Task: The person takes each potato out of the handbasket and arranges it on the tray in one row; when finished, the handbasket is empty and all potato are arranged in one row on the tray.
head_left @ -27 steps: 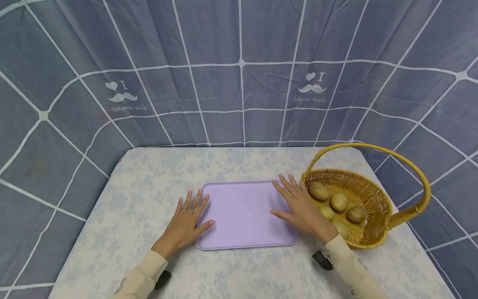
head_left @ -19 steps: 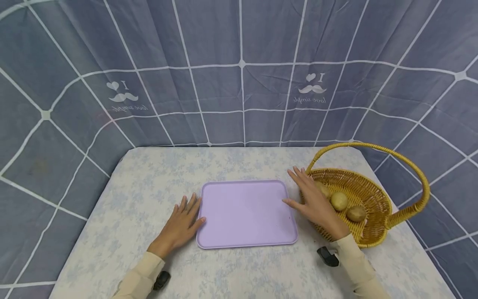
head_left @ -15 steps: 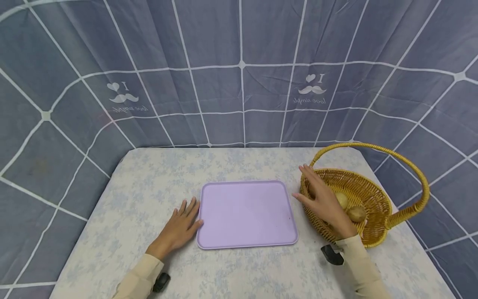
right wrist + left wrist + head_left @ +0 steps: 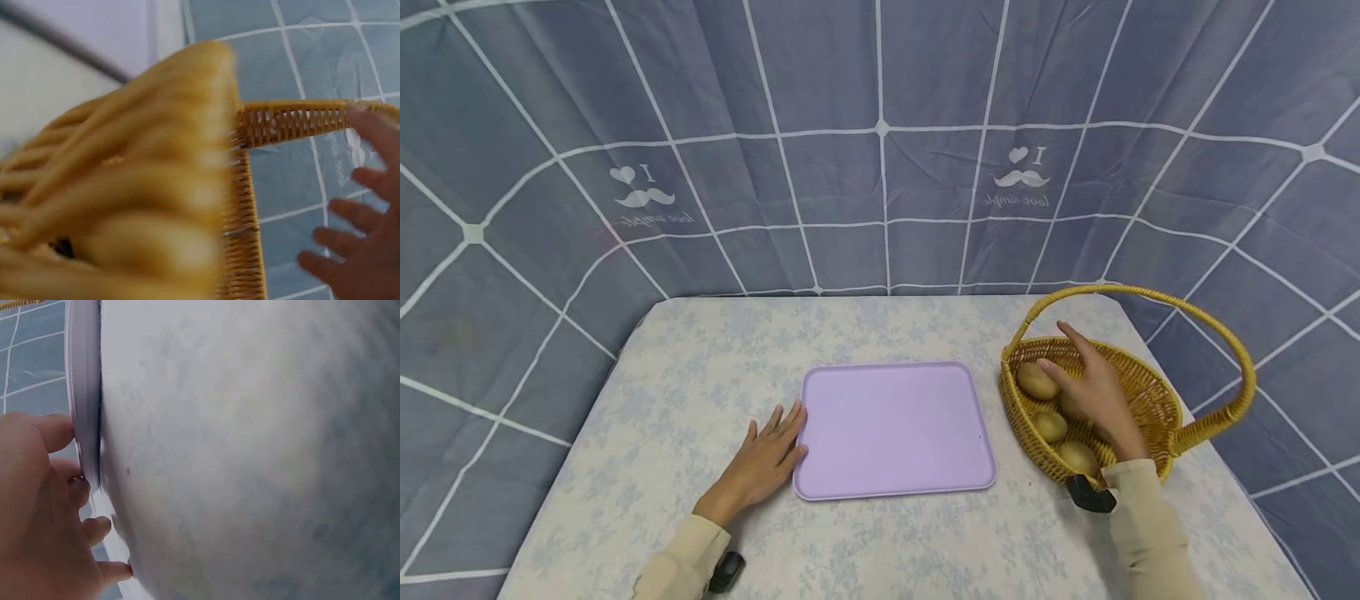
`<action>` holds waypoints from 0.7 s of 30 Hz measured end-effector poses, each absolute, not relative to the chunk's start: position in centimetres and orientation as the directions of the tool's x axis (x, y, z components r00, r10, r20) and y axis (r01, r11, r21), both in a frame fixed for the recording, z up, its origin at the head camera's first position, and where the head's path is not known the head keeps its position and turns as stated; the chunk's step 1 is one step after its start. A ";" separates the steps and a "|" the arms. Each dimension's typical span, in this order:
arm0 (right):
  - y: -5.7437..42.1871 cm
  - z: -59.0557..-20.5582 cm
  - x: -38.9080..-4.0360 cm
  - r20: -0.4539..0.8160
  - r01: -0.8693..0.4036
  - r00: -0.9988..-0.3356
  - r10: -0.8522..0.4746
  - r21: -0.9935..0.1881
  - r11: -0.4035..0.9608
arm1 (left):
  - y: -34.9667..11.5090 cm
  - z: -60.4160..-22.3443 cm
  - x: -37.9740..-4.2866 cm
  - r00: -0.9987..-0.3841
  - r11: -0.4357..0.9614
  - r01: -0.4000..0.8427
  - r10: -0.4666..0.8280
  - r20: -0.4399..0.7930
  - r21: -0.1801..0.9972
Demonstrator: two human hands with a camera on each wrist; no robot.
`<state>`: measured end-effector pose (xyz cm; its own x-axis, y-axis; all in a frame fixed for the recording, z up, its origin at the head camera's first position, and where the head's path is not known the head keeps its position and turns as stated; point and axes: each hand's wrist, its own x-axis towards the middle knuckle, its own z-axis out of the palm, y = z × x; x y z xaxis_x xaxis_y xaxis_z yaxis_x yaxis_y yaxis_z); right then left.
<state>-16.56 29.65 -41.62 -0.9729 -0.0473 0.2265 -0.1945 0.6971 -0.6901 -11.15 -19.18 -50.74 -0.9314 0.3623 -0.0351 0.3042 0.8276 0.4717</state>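
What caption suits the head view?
Left hand at a purple tray, right hand over potatoes in a wicker basket.

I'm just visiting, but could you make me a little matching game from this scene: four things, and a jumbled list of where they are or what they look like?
Things:
1. tray
2. potatoes
3. basket
4. curtain

Descriptions:
A. woven, golden yellow
B. blue-grey, behind the table
C. pale purple, flat on the table
D. lying in the basket

Pairs: 1-C, 2-D, 3-A, 4-B
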 end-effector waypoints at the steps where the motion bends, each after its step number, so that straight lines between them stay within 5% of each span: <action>1: 29.8 -41.6 -16.6 0.197 -0.170 -0.980 -0.041 -0.703 0.691 | -19.2 -50.8 -11.1 -0.931 0.828 0.305 0.363 -0.033 0.471; 7: 30.7 -42.7 -17.1 0.115 -0.124 -0.992 -0.055 -0.769 0.627 | -19.1 -50.9 -10.9 -0.933 0.828 0.309 0.358 -0.018 0.467; 21: 30.4 -47.2 -18.2 0.117 -0.174 -0.985 -0.129 -0.682 0.710 | -18.9 -51.4 -10.6 -0.936 0.826 0.312 0.351 0.004 0.470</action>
<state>-18.15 30.35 -47.20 -0.9848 -0.1287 0.1169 -0.1738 0.7103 -0.6821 -10.58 -18.86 -51.37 -0.9363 0.3512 0.0038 0.3117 0.8258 0.4700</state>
